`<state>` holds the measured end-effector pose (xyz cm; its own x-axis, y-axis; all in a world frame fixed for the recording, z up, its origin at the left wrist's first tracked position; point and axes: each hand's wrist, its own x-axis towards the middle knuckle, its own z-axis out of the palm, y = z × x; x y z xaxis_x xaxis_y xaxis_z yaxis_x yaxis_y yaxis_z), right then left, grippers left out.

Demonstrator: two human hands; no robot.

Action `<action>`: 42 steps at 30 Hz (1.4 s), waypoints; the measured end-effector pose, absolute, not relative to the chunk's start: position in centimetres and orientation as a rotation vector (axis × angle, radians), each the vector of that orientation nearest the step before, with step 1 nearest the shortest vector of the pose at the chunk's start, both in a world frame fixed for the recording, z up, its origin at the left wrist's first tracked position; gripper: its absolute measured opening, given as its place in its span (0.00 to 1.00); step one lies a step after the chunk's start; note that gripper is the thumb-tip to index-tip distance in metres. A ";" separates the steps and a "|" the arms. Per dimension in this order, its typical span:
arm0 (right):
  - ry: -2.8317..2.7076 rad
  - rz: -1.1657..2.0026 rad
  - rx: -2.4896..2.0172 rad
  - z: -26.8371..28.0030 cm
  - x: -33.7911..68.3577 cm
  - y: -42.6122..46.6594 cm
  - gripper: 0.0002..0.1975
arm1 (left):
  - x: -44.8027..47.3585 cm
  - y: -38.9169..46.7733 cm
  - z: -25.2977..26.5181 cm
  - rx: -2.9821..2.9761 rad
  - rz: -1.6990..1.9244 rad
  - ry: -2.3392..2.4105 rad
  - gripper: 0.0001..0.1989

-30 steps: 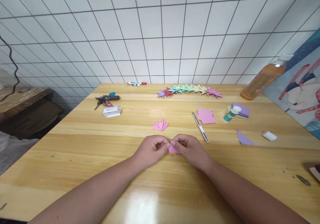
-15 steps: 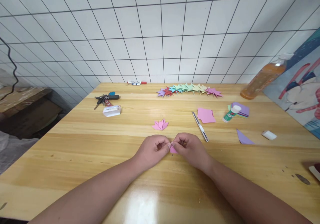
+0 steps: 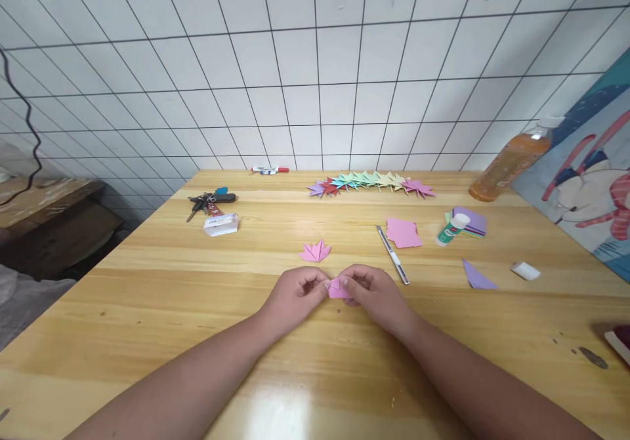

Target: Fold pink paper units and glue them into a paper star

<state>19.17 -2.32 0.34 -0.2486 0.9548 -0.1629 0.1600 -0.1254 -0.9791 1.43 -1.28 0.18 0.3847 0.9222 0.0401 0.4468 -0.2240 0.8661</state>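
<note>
A small piece of pink paper [image 3: 336, 290] is pinched between my two hands, just above the wooden table. My left hand [image 3: 300, 296] grips its left edge between thumb and fingertips. On the other side, my right hand [image 3: 377, 294] holds the paper with the thumb on top and fingers partly behind it. A crease shows on the paper's face; its right part is hidden by my right hand. Just beyond my hands lies a folded pink paper leaf shape [image 3: 315, 251]. To the right rest a utility knife [image 3: 393, 255] and a stack of pink paper squares [image 3: 403, 233].
Along the back sit a row of folded coloured paper leaves [image 3: 369, 181] and a marker [image 3: 270, 170]. Keys [image 3: 211, 201] and a small white box [image 3: 221, 225] are at left. Rightward are a glue stick [image 3: 452, 229], purple triangle [image 3: 478, 275], eraser [image 3: 525, 270] and bottle [image 3: 512, 164].
The pink paper has turned between my fingers, and more of its face shows. My right fingers have shifted partly beneath it. The view has tilted up slightly.
</note>
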 end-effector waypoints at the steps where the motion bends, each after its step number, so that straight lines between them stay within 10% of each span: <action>1: -1.436 1.458 -1.266 0.3 19.2 -2.3 0.10 | 1.5 -1.3 0.2 1.826 0.738 1.186 0.11; 42: -1.714 1.079 -1.252 -0.6 19.8 -2.1 0.11 | 1.4 -1.2 -0.3 1.627 0.812 1.070 0.09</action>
